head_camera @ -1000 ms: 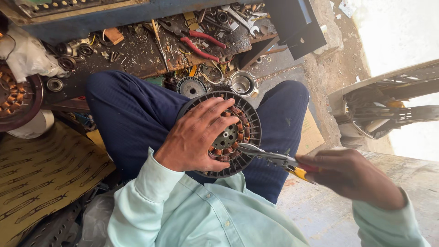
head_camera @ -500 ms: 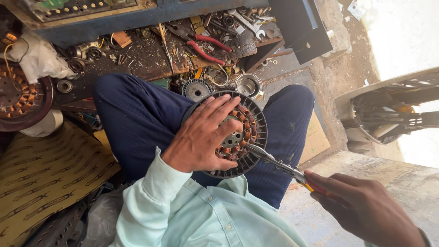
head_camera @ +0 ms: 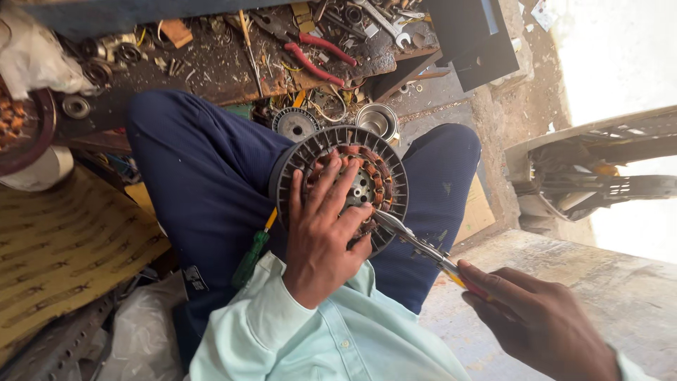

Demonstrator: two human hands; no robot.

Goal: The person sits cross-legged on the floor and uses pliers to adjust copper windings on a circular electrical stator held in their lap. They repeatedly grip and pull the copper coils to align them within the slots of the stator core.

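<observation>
Head view, the only one. Left hand (head_camera: 326,236) flat on the round motor stator (head_camera: 343,185), fingers spread wide across the copper coils, palm pressing it down onto the lap between the dark blue trouser legs (head_camera: 204,176). No grip around it, just open pressure from above.

Right hand (head_camera: 543,321) closed around the yellow-and-red handles of the pliers (head_camera: 423,248), low and to the right of the left hand. Plier tips now tucked in at the stator's lower right edge, just under the left hand's fingertips. Half a second back, tips at much the same rim; a second back, right hand closer in and higher. Drawn outward and down since, tool stretched long between both hands. Reads as a pull on a wire or coil end at the rim, though the wire itself too small to make out.

Green-handled screwdriver (head_camera: 254,254) lying along the left thigh, just left of the left hand's wrist. Beyond the fingertips, cluttered work surface (head_camera: 211,70) with red-handled pliers (head_camera: 317,60), bearings and small metal parts.
</observation>
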